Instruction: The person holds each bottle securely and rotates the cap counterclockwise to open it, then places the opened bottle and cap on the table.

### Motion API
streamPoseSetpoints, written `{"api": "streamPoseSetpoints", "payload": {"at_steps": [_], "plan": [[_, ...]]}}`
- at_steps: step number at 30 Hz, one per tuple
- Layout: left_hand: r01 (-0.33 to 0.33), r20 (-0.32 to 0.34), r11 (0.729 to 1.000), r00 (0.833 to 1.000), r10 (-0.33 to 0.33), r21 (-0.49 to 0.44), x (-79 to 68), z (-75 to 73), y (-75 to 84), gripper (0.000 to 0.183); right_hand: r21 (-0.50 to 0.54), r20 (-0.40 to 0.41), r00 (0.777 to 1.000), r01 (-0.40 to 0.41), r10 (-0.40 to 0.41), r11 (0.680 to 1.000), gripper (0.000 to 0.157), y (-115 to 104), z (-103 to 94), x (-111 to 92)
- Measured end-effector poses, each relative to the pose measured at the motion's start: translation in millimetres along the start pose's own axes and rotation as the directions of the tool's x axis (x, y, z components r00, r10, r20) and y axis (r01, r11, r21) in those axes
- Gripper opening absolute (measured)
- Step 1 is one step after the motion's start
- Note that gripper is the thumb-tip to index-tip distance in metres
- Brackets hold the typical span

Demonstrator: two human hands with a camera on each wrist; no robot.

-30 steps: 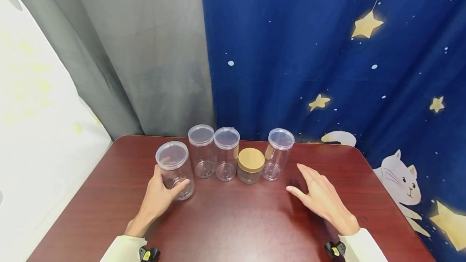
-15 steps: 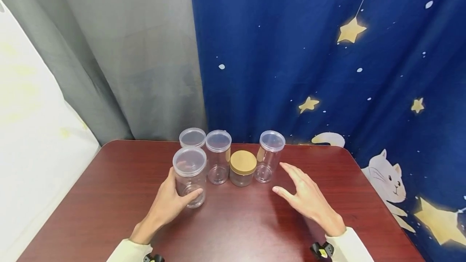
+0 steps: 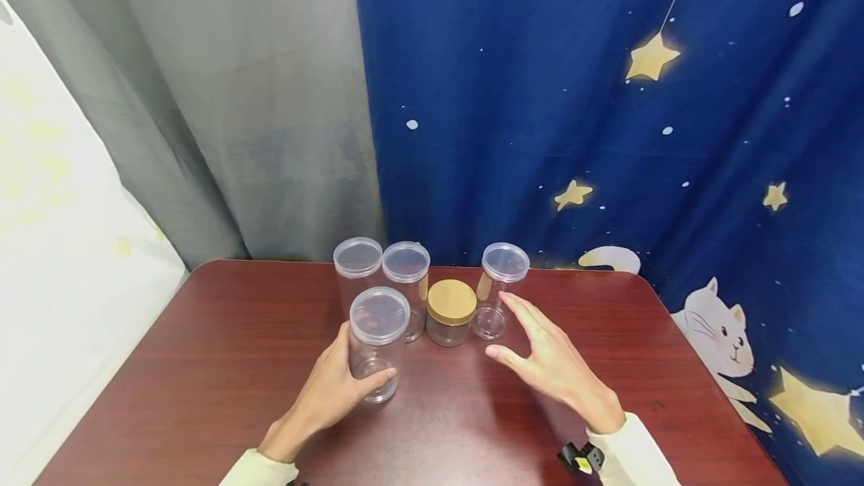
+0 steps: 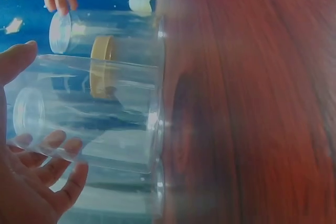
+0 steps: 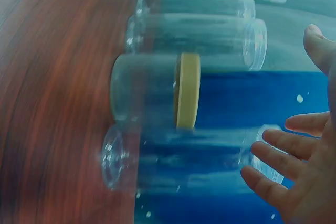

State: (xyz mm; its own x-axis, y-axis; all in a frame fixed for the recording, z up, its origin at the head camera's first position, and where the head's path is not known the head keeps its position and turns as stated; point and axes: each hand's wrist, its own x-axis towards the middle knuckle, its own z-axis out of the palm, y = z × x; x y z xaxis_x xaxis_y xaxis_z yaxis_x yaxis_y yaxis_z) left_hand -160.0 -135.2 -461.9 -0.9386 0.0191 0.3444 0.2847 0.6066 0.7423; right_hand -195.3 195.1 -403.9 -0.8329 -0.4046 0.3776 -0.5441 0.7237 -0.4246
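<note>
My left hand [image 3: 327, 388] grips a tall clear jar with a translucent lid [image 3: 379, 316], its thumb along the near side and its fingers round the far side. The jar is upright in front of the others; whether its base touches the table I cannot tell. Behind it are two similar tall jars, the left one [image 3: 358, 258] and the right one [image 3: 406, 263], partly hidden. A short clear jar with a gold lid [image 3: 451, 303] comes to their right, then another tall jar [image 3: 505, 264]. Near that last jar my right hand [image 3: 556, 358] is spread and holds nothing.
The dark red wooden table [image 3: 223, 351] has rounded far corners. Directly behind it hang a grey curtain [image 3: 256, 111] and a blue curtain [image 3: 499, 111] with stars and a cat. White fabric [image 3: 61, 246] hangs along the left side.
The left hand has carried its jar rightward and nearer to me, now in front of the two left jars. My right hand has moved left, closer to the rightmost jar. The head view has shifted slightly.
</note>
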Motion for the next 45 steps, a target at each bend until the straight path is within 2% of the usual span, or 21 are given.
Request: {"api": "streamPoseSetpoints", "payload": {"at_steps": [5, 12, 19, 21, 27, 34, 41, 45], "plan": [[-0.021, 0.034, 1.000, 0.999, 0.021, 0.013, 0.8, 6.8, 7.9, 0.090, 0.074, 0.039, 0.999, 0.024, -0.027, 0.997, 0.089, -13, 3.3, 11], [-0.046, 0.061, 0.999, 0.997, 0.046, -0.002, 8.1, 14.9, 17.8, 0.087, 0.163, 0.036, 0.996, 0.076, -0.083, 0.984, 0.092, -31, 11.1, 22], [-0.054, 0.073, 0.998, 0.996, 0.055, -0.019, 9.2, 21.2, 22.3, 0.089, 0.257, 0.083, 0.996, 0.016, -0.039, 0.966, 0.100, -51, 22.9, 26], [-0.052, 0.068, 0.998, 0.996, 0.054, -0.033, 9.6, 22.4, 24.2, 0.088, 0.277, 0.071, 0.997, 0.018, -0.039, 0.961, 0.100, -57, 25.5, 29], [-0.056, 0.068, 0.997, 0.996, 0.059, -0.048, 10.6, 27.3, 29.6, 0.088, 0.309, 0.020, 0.995, 0.089, -0.100, 0.947, 0.097, -70, 32.3, 37], [-0.051, 0.072, 0.997, 0.996, 0.055, -0.051, 9.4, 30.9, 33.1, 0.090, 0.354, 0.000, 0.995, 0.096, -0.102, 0.930, 0.092, -76, 39.8, 38], [-0.072, 0.067, 0.996, 0.995, 0.076, -0.055, 10.1, 35.9, 35.6, 0.090, 0.397, -0.098, 0.991, 0.128, -0.096, 0.909, 0.079, -76, 46.6, 38], [-0.100, 0.059, 0.994, 0.993, 0.103, -0.048, 9.9, 38.5, 36.9, 0.091, 0.432, -0.160, 0.984, 0.141, -0.078, 0.891, 0.082, -77, 49.7, 39]]}}
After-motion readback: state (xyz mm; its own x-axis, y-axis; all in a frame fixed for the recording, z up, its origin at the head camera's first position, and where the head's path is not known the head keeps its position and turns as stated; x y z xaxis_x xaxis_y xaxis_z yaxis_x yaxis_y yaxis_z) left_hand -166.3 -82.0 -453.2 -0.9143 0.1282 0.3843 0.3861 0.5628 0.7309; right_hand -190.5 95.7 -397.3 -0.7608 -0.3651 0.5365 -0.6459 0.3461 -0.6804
